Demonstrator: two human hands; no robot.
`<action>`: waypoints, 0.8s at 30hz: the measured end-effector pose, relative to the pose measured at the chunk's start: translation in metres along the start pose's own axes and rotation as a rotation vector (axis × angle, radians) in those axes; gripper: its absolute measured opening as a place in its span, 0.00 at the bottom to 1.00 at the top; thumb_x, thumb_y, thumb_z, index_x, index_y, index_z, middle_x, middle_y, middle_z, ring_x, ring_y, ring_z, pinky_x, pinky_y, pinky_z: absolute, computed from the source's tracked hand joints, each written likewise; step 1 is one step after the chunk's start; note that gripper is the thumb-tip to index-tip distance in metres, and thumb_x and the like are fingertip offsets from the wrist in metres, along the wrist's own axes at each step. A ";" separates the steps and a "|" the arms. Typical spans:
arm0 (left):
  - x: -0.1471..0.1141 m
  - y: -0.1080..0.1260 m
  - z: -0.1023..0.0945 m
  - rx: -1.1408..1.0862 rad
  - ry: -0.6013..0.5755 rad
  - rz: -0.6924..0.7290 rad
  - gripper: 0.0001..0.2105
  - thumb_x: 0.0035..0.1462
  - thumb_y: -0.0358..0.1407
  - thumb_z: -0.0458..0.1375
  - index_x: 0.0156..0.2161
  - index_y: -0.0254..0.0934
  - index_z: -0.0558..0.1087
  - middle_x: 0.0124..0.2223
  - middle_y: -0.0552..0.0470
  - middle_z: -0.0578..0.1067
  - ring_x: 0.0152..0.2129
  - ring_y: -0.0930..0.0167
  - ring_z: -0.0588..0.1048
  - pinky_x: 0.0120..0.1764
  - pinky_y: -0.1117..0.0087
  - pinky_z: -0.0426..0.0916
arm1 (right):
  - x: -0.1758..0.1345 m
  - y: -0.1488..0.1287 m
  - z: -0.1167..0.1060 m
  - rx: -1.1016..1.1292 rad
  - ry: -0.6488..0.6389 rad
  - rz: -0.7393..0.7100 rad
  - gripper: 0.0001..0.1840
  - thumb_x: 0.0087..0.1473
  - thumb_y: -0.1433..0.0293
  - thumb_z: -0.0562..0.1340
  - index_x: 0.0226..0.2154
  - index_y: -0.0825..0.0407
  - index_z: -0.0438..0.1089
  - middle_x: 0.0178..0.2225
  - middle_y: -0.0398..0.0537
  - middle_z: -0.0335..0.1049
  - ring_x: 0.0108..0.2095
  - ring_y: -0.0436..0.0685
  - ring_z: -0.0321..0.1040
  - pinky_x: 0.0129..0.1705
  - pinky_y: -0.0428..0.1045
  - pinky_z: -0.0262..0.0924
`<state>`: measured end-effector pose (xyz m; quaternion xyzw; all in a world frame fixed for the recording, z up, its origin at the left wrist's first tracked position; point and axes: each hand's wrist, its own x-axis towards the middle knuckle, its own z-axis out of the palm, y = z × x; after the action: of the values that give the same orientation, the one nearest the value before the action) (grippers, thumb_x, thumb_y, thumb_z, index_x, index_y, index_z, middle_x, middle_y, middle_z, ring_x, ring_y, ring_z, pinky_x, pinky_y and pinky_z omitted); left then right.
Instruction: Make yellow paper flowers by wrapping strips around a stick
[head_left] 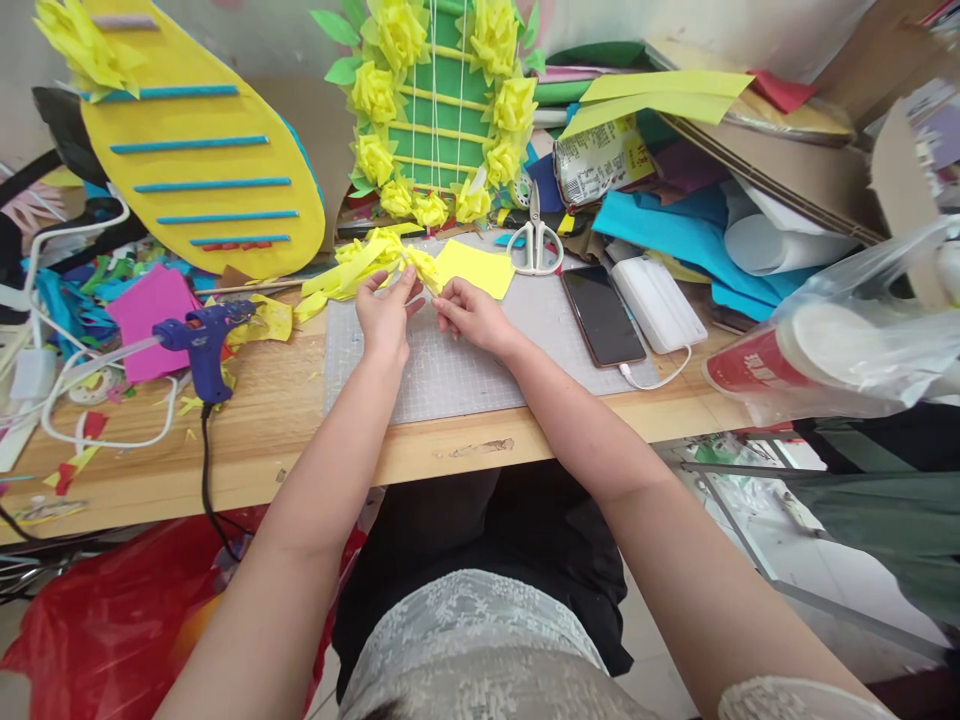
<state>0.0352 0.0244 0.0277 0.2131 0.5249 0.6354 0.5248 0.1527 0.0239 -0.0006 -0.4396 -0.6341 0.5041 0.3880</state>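
Above the grey cutting mat (450, 375), both hands are closed on one small yellow paper flower (421, 268). My left hand (386, 312) pinches its left side between thumb and fingers. My right hand (476, 315) grips the flower's lower right edge with bent fingers. Beyond the left hand lies a heap of crumpled yellow paper pieces (352, 268). A stack of square yellow paper sheets (474, 268) rests just past the right hand. White-handled scissors (535, 245) lie to the right of those sheets, blades pointing away.
A blue glue gun (202, 345) with a cord stands at left near magenta paper (154, 320). On the right are a phone (604, 315), a white power bank (658, 300) and a bagged cup (795, 350). Behind stand a flower-trimmed green board (457, 130) and a yellow board (210, 160).
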 end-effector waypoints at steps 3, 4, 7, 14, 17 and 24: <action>-0.002 0.000 0.000 -0.029 -0.031 -0.026 0.15 0.48 0.26 0.61 0.36 0.39 0.59 0.28 0.57 0.74 0.29 0.75 0.77 0.36 0.73 0.71 | 0.000 -0.001 -0.001 -0.013 0.024 0.014 0.10 0.56 0.70 0.56 0.26 0.51 0.54 0.18 0.35 0.64 0.15 0.42 0.55 0.19 0.41 0.50; -0.002 0.000 0.000 -0.035 -0.033 -0.034 0.15 0.48 0.25 0.60 0.36 0.39 0.58 0.29 0.56 0.74 0.30 0.74 0.77 0.38 0.73 0.71 | 0.000 -0.002 -0.001 -0.015 0.026 0.016 0.10 0.56 0.70 0.56 0.26 0.51 0.54 0.18 0.34 0.64 0.15 0.42 0.55 0.19 0.41 0.50; -0.001 -0.001 0.002 -0.049 -0.009 -0.034 0.16 0.48 0.25 0.59 0.36 0.40 0.57 0.28 0.56 0.74 0.33 0.72 0.78 0.42 0.70 0.71 | -0.001 -0.006 -0.001 -0.020 0.021 0.033 0.10 0.56 0.71 0.56 0.26 0.51 0.54 0.17 0.34 0.62 0.14 0.42 0.53 0.19 0.41 0.49; 0.001 -0.003 0.005 -0.060 0.015 0.001 0.19 0.47 0.23 0.58 0.35 0.41 0.52 0.25 0.60 0.71 0.31 0.73 0.78 0.43 0.68 0.72 | 0.000 -0.006 -0.001 0.014 -0.003 0.055 0.10 0.57 0.72 0.55 0.25 0.51 0.54 0.17 0.34 0.62 0.14 0.42 0.54 0.18 0.40 0.50; 0.001 -0.003 0.005 -0.051 0.018 0.008 0.19 0.47 0.23 0.59 0.33 0.40 0.52 0.25 0.60 0.72 0.31 0.74 0.78 0.40 0.69 0.73 | 0.001 -0.004 0.001 0.040 0.002 0.069 0.10 0.56 0.72 0.55 0.25 0.51 0.55 0.17 0.35 0.64 0.14 0.42 0.55 0.18 0.40 0.51; 0.001 -0.007 0.004 -0.050 -0.040 0.110 0.18 0.51 0.21 0.55 0.33 0.41 0.49 0.26 0.59 0.74 0.31 0.72 0.78 0.44 0.64 0.72 | 0.004 0.003 0.002 0.144 0.010 0.050 0.10 0.53 0.69 0.59 0.26 0.50 0.55 0.21 0.37 0.69 0.16 0.43 0.56 0.19 0.41 0.55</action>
<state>0.0412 0.0265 0.0230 0.2409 0.4858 0.6717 0.5047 0.1503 0.0274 -0.0037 -0.4288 -0.5832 0.5558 0.4088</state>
